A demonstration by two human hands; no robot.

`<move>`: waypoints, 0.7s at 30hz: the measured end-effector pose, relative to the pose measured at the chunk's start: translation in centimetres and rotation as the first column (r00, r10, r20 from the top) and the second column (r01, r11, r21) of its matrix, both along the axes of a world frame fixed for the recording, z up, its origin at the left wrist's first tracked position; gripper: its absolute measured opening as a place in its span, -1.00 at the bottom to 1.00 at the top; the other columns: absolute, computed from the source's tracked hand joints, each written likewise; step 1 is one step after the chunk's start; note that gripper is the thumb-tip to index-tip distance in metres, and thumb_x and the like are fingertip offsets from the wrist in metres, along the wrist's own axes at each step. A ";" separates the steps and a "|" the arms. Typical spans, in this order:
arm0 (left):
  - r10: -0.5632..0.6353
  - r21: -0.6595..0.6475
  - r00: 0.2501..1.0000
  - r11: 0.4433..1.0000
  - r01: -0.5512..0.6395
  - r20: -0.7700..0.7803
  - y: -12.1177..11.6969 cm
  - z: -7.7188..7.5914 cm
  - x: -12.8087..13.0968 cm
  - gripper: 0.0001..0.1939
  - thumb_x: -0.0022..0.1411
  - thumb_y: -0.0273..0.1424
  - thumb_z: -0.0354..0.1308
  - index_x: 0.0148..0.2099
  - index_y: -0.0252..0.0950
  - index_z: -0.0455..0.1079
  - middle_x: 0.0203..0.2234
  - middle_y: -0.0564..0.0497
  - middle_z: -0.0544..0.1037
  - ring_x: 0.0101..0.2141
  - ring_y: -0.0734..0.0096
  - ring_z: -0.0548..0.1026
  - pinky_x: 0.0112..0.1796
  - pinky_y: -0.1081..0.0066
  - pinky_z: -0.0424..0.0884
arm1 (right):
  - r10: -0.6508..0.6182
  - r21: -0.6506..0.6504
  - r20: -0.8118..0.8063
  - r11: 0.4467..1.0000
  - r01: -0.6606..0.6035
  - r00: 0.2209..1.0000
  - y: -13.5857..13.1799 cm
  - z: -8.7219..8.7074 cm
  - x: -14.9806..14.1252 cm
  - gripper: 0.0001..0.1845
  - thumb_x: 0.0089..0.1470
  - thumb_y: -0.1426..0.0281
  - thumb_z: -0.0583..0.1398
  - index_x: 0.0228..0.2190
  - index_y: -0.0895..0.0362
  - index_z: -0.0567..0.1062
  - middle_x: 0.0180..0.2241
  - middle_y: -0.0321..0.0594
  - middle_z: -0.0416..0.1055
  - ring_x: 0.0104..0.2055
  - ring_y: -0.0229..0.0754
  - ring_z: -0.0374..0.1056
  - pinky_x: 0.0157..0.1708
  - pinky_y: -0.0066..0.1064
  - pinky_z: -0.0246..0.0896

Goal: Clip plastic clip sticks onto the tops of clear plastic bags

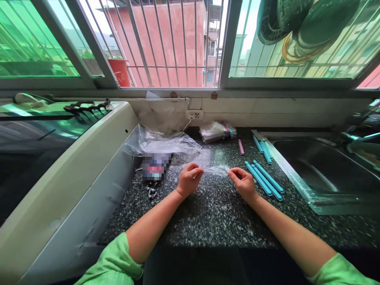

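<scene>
A clear plastic bag [216, 170] is stretched between my two hands, just above the dark speckled countertop [213, 221]. My left hand [189, 180] pinches one end of it between thumb and fingers. At the other end, my right hand [244, 184] grips the plastic the same way. Several long blue plastic strips [264, 180] lie just right of my right hand. Farther back are shorter blue strips [263, 148] and a single pink strip [241, 147]. Near the wall rests a stack of clear packets [212, 132] with pink and blue strips among them.
Crumpled clear plastic [166, 142] and a blurred-out item [156, 166] lie left of my hands. A white appliance [89, 158] borders the left side. The metal sink [320, 166] is on the right, with a knife [259, 135] at its back corner. A socket [194, 114] is on the wall.
</scene>
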State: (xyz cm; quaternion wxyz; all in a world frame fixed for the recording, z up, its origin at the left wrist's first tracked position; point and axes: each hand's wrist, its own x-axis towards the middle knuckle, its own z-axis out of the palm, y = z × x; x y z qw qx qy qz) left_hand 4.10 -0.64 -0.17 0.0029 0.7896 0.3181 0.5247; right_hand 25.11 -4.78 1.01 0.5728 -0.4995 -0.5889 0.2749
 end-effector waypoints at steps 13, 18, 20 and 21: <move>0.021 -0.738 0.832 0.473 0.481 0.555 0.5 0.6 -0.3 -0.54 0.00 -0.05 0.12 -0.27 -0.38 0.39 -0.58 0.06 0.39 -0.60 0.56 0.29 -0.55 0.50 0.24 | -0.009 0.462 0.457 0.857 -0.229 0.889 -1.1 1.2 0.5 -0.83 0.01 0.54 0.14 -0.36 0.08 0.49 -0.45 -0.25 0.36 -0.45 -0.33 0.29 -0.51 -0.54 0.22; 0.080 -0.770 0.779 0.239 0.591 0.623 0.5 0.9 -0.1 -0.42 -0.20 0.05 0.20 -0.35 -0.40 0.43 -0.62 0.03 0.45 -0.63 0.57 0.31 -0.56 0.50 0.22 | -0.020 0.506 0.599 0.784 -0.359 0.800 -1.3 0.8 0.3 -0.78 0.02 0.56 0.12 -0.32 0.08 0.50 -0.45 -0.23 0.39 -0.48 -0.36 0.28 -0.50 -0.55 0.21; 0.096 -0.769 0.777 0.261 0.583 0.622 0.4 1.1 0.0 -0.45 -0.23 0.01 0.25 -0.35 -0.39 0.43 -0.65 0.08 0.43 -0.65 0.61 0.28 -0.57 0.52 0.20 | -0.005 0.486 0.634 0.781 -0.393 0.773 -1.4 0.8 0.1 -0.78 0.03 0.55 0.11 -0.33 0.08 0.52 -0.47 -0.23 0.40 -0.49 -0.36 0.28 -0.51 -0.54 0.19; 0.101 -0.766 0.776 0.282 0.578 0.623 0.3 1.2 0.0 -0.48 -0.24 -0.02 0.27 -0.35 -0.38 0.43 -0.66 0.11 0.42 -0.65 0.62 0.26 -0.58 0.53 0.18 | 0.011 0.466 0.648 0.785 -0.408 0.761 -1.4 0.8 0.0 -0.78 0.03 0.54 0.11 -0.34 0.07 0.52 -0.47 -0.23 0.41 -0.49 -0.35 0.29 -0.51 -0.54 0.19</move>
